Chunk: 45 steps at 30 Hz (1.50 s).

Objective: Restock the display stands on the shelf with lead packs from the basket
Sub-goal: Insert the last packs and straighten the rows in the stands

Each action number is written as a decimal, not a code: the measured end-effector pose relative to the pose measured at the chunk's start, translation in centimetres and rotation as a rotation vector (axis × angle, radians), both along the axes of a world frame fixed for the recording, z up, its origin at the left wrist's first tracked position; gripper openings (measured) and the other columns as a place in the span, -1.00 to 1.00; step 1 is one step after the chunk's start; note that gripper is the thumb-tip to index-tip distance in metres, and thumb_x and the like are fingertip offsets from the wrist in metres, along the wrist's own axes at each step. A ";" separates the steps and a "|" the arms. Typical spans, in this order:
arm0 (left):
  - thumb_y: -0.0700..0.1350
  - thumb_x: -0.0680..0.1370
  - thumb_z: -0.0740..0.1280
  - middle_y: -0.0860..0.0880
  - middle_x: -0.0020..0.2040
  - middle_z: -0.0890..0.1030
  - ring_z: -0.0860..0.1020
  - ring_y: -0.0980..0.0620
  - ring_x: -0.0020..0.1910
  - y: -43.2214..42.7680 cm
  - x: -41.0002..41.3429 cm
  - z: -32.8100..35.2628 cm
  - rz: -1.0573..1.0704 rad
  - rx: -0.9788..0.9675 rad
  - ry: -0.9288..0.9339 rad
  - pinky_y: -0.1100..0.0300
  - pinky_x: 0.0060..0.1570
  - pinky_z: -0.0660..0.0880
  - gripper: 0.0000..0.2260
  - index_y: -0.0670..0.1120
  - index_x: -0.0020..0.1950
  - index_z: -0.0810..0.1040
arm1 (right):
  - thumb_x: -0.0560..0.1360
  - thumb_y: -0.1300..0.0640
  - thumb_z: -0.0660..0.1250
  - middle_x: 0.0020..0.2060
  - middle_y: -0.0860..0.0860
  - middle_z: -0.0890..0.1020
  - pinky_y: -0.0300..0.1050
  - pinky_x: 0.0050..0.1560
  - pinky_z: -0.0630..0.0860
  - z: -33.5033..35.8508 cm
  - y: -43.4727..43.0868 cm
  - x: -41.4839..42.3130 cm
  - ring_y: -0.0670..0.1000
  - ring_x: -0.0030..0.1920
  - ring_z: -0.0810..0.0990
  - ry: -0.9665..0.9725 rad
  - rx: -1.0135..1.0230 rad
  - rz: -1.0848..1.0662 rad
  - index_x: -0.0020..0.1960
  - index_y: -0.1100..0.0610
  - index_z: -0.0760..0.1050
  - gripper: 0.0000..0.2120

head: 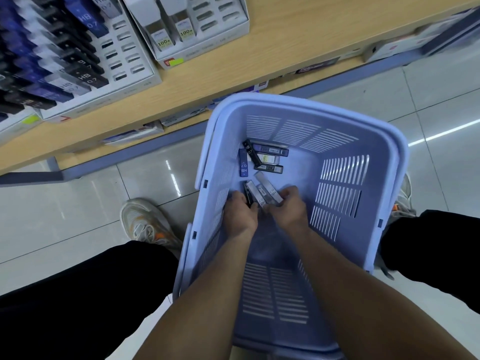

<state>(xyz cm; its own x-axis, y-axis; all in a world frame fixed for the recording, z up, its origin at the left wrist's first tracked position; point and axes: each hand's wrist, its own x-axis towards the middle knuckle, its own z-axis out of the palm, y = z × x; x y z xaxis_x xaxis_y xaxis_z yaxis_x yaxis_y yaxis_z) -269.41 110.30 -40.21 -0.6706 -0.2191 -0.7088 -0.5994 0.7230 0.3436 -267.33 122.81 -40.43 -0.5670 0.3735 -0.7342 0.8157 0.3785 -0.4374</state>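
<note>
A stationery shop is shown. From 10 to 1 o'clock a long wooden shelf (285, 48) is stocked with white cardboard stands (135, 81), in which packs (85, 76) marked HB are ranked in tight rows of one kind, blue, black and grey. A yellow-green tag (176, 62) is stuck on the front of the stand at 12 o'clock. Under the shelf's edge more packaged goods (135, 133) are laid out. A lilac plastic shopping basket (389, 162) with slotted walls is seen at the centre. The floor (78, 203) at 9 o'clock is laid with glossy pale tiles showing bright reflections.
</note>
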 end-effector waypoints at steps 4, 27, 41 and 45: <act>-0.10 0.53 0.45 -0.14 0.02 0.68 0.63 -0.17 0.01 0.5 0.2 0.1 0.132 0.060 0.030 0.07 0.02 0.54 -0.84 -0.08 0.03 0.52 | 0.37 0.13 0.56 0.03 0.00 0.49 -0.09 0.00 0.55 0.0 -0.3 -0.2 0.05 -0.09 0.59 0.055 0.050 0.098 0.00 0.05 0.48 -0.69; -0.09 0.55 0.46 -0.09 0.10 0.65 0.62 -0.08 0.08 1.9 0.0 -0.1 0.336 0.307 0.032 0.19 0.08 0.49 -0.62 -0.19 0.29 0.48 | 0.50 0.50 0.25 -0.41 -0.14 0.63 -0.32 -0.30 0.43 0.0 0.8 -0.5 -0.21 -0.39 0.51 0.151 -0.434 -0.036 -0.08 0.13 0.64 -0.68; -0.12 0.63 0.33 -0.17 -0.13 0.60 0.55 -0.08 -0.25 1.5 -0.8 -0.2 0.384 0.364 -0.012 0.05 -0.18 0.51 -0.83 -0.15 0.14 0.42 | 0.51 0.27 0.30 0.28 0.10 0.53 -0.08 0.31 0.42 1.6 3.6 -7.8 0.12 0.26 0.50 0.344 0.124 0.345 0.39 0.13 0.48 -0.56; -0.13 0.64 0.33 -0.23 -0.02 0.58 0.55 -0.09 -0.11 0.9 -1.1 -0.1 0.349 0.345 0.025 0.04 -0.11 0.48 -0.74 -0.27 0.23 0.42 | 0.53 0.06 0.36 0.37 0.04 0.44 0.06 0.31 0.42 1.4 3.2 -10.3 0.16 0.35 0.39 0.277 0.195 0.605 0.51 0.07 0.33 -0.44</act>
<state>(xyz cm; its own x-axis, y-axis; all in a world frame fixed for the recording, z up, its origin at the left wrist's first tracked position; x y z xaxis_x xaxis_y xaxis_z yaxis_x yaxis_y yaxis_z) -270.51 111.18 -40.35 -0.6167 -0.1896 -0.7640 -0.7742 0.3218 0.5451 -277.64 126.05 -39.01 -0.8741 0.0429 -0.4839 0.3045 0.8245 -0.4769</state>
